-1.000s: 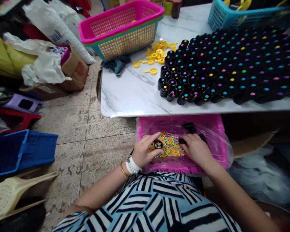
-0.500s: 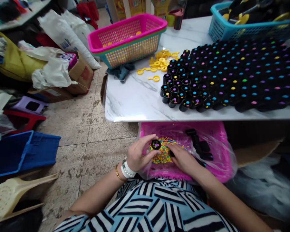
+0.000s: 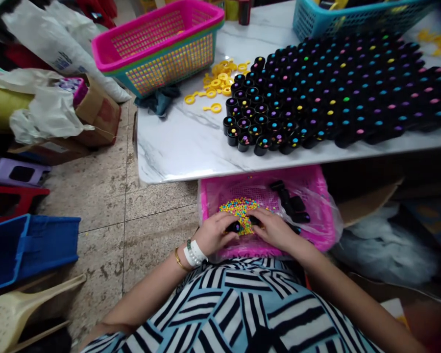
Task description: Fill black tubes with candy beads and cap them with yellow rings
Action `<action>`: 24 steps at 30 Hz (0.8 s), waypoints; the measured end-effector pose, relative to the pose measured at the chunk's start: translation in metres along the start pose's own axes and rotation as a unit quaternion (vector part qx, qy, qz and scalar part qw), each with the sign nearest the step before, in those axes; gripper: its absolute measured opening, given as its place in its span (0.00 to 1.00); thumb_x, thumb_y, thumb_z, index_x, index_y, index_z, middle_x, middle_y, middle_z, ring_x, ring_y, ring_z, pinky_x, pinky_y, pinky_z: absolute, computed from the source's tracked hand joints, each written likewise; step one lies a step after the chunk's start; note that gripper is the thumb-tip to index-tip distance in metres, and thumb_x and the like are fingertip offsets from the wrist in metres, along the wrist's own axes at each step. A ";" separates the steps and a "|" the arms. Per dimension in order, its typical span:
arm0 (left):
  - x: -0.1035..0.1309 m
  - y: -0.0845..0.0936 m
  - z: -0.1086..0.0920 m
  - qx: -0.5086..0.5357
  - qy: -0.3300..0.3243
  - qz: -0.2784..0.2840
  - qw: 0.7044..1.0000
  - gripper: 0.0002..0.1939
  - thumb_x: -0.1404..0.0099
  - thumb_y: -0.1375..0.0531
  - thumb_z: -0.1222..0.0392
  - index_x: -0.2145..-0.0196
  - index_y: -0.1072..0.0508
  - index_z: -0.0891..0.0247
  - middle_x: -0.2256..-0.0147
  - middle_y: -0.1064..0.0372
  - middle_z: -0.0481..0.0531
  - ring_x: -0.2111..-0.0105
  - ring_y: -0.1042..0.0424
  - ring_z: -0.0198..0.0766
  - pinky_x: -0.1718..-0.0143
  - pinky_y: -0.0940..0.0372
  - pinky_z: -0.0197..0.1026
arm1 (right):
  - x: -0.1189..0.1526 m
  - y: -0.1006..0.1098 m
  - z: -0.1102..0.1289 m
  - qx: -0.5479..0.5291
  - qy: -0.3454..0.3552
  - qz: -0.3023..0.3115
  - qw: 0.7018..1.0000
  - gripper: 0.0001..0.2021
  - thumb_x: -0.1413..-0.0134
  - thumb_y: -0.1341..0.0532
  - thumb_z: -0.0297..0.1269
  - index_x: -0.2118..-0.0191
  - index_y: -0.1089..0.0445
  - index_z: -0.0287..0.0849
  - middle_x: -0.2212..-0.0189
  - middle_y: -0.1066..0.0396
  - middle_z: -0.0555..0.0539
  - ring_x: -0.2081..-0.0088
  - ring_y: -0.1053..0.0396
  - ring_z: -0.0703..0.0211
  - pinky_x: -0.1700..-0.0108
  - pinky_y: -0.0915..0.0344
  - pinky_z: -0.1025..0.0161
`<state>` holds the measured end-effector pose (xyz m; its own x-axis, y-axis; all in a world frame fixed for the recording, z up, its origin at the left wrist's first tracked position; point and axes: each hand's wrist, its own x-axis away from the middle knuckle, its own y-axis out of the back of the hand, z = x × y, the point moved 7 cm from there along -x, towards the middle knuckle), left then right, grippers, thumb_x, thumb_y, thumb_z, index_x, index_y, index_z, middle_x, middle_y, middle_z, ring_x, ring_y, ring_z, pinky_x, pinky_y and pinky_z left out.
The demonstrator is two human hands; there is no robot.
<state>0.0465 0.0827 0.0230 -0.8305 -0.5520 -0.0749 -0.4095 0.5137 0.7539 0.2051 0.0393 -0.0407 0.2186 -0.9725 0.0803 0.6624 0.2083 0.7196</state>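
My left hand [image 3: 213,232] is closed around a small black cylindrical container [image 3: 234,226], low over the small coloured balls [image 3: 238,208]. The container is tipped, with its open end turned toward my right hand. My right hand [image 3: 275,230] curls at the right side of the balls, gripping a second black container [image 3: 255,220] mostly hidden by its fingers. The balls lie heaped in a pink basket [image 3: 325,196] lined with clear plastic. More black containers [image 3: 293,206] lie loose in the basket's right part.
A white marbled table [image 3: 169,152] bears many upright black containers [image 3: 316,93] with coloured balls in their tops. Yellow ring pieces [image 3: 220,81], a pink-and-teal basket [image 3: 172,59] and a blue basket [image 3: 349,24] are also on it. Blue crates [image 3: 53,245] stand on the floor at left.
My left hand has lowered and tilted its container, whose opening faced up before. My right hand stays among the balls. The whole view has shifted, with the table things now further left and higher.
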 end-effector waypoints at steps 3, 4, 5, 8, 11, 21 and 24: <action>-0.002 -0.011 0.004 -0.058 0.013 0.052 0.997 0.19 0.40 0.35 0.61 0.51 0.28 0.66 0.59 0.27 0.60 0.58 0.26 0.46 0.56 0.28 0.49 | 0.002 -0.003 -0.001 0.034 -0.020 0.023 0.999 0.20 0.46 0.42 0.28 0.46 0.31 0.40 0.52 0.27 0.41 0.50 0.30 0.51 0.46 0.34 0.52; -0.002 -0.013 0.005 -0.070 0.014 0.061 0.996 0.20 0.41 0.35 0.61 0.50 0.29 0.66 0.59 0.28 0.60 0.58 0.27 0.47 0.55 0.28 0.50 | 0.002 -0.002 -0.001 0.039 -0.022 0.026 0.999 0.20 0.46 0.42 0.29 0.47 0.30 0.41 0.53 0.26 0.41 0.51 0.29 0.51 0.47 0.34 0.52; -0.001 -0.014 0.005 -0.075 0.016 0.064 0.995 0.21 0.40 0.35 0.62 0.50 0.29 0.65 0.58 0.28 0.60 0.58 0.27 0.46 0.55 0.29 0.49 | 0.003 -0.001 0.000 0.039 -0.020 0.026 0.999 0.20 0.46 0.42 0.29 0.47 0.30 0.41 0.54 0.26 0.42 0.52 0.29 0.52 0.47 0.33 0.52; -0.002 -0.013 0.008 -0.074 0.028 0.058 0.995 0.20 0.39 0.36 0.63 0.49 0.30 0.64 0.57 0.29 0.59 0.57 0.27 0.45 0.55 0.29 0.47 | 0.004 0.002 0.003 0.025 -0.008 0.019 0.999 0.20 0.46 0.42 0.29 0.46 0.30 0.43 0.54 0.25 0.43 0.51 0.29 0.52 0.47 0.34 0.52; -0.004 -0.016 0.008 -0.087 0.032 0.078 0.993 0.19 0.39 0.36 0.62 0.50 0.29 0.63 0.58 0.29 0.58 0.58 0.27 0.45 0.56 0.29 0.47 | 0.006 0.003 0.001 0.027 -0.016 0.015 0.999 0.24 0.47 0.41 0.29 0.43 0.33 0.43 0.50 0.27 0.42 0.48 0.31 0.50 0.45 0.34 0.50; -0.002 -0.025 0.012 -0.113 0.052 0.120 0.985 0.16 0.40 0.35 0.63 0.53 0.28 0.64 0.61 0.29 0.57 0.60 0.27 0.46 0.57 0.30 0.48 | 0.007 0.004 0.001 0.064 -0.041 0.043 0.996 0.22 0.49 0.38 0.30 0.46 0.30 0.42 0.54 0.25 0.41 0.51 0.30 0.49 0.48 0.33 0.52; -0.001 -0.025 0.013 -0.090 0.054 0.108 0.989 0.17 0.40 0.36 0.64 0.53 0.28 0.65 0.59 0.28 0.58 0.60 0.26 0.46 0.56 0.29 0.48 | 0.006 0.006 0.006 0.062 -0.026 0.037 0.997 0.19 0.48 0.39 0.30 0.48 0.29 0.40 0.56 0.25 0.40 0.52 0.30 0.48 0.48 0.33 0.51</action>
<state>0.0524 0.0791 -0.0045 -0.8418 -0.5146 0.1627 -0.1458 0.5071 0.8494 0.2062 0.0345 -0.0322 0.2241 -0.9596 0.1700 0.5515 0.2687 0.7897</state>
